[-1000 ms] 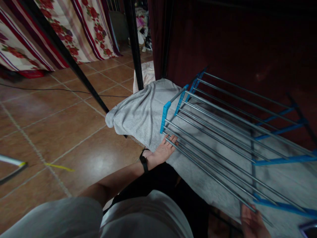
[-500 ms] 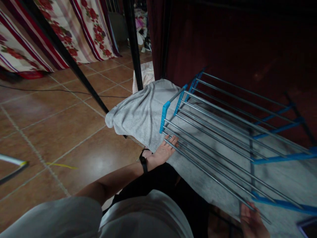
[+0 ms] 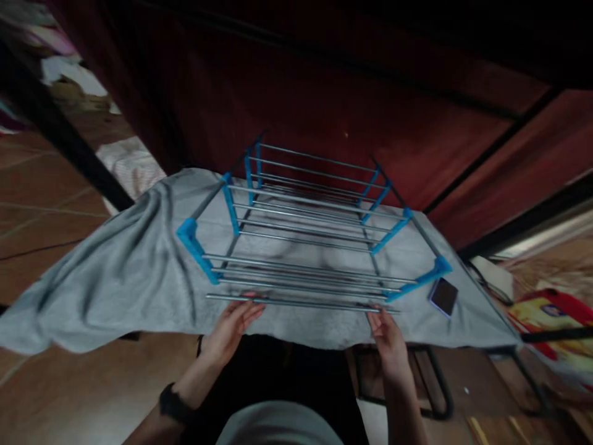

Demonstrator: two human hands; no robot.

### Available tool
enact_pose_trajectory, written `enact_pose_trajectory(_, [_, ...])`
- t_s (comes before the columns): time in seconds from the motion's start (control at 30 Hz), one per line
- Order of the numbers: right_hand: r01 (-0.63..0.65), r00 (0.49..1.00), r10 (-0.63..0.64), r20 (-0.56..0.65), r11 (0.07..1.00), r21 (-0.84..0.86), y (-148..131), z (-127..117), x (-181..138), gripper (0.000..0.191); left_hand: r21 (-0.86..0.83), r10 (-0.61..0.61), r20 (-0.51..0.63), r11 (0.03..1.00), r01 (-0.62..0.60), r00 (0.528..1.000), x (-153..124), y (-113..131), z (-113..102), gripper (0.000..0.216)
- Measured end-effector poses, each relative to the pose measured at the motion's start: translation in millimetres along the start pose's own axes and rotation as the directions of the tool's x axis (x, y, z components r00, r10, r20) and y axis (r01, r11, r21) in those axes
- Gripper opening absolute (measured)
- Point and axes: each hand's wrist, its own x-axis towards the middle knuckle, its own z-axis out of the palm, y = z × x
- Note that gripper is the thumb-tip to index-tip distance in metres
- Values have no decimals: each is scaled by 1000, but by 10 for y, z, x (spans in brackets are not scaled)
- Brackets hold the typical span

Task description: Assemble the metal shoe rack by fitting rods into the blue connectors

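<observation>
Left hand (image 3: 231, 327): forearm rises from below, palm flat, fingers straight and close together, tips touching the nearest rod (image 3: 301, 303). Right hand (image 3: 389, 337): fingers reach up to the same rod's right end; whether they clasp it cannot be told. Rack (image 3: 306, 247): lies flat on the towel (image 3: 115, 278), near its front edge. The rack's long axis and its rods run left to right, parallel to that edge. Phone (image 3: 443, 295): beside the rack's near right corner.

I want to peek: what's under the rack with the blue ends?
A grey towel lies under the rack, showing between its rods. What the towel rests on is covered; only dark legs show below its edge.
</observation>
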Motion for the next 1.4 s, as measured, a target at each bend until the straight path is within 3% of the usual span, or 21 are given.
enact_pose_trajectory(0.1, [-93,992,103,-69,987,129,35,70,24,28,-136,-83,-93,988,70,992,35,41,28,15])
enact_pose_trajectory(0.23, [-152,981,177,-81,955,254,5,203,29,32,-165,-137,-174,980,108,975,114,25,65,14])
enact_pose_trajectory(0.53, [-193,980,196,27,916,351,-206,485,-151,32,-135,-232,-174,968,211,957,190,-58,154,18])
enact_pose_trajectory(0.87, [-26,998,45,-44,935,354,-572,485,-145,32,-90,-286,-211,958,273,935,279,-66,132,22])
enact_pose_trajectory(1.27, [76,985,-33,-169,965,253,-673,537,-168,35,-118,-277,-233,959,256,932,322,-47,209,19])
enact_pose_trajectory(1.4, [64,989,-27,-145,964,260,-668,507,-155,35,-120,-259,-235,964,237,937,304,-61,228,20])
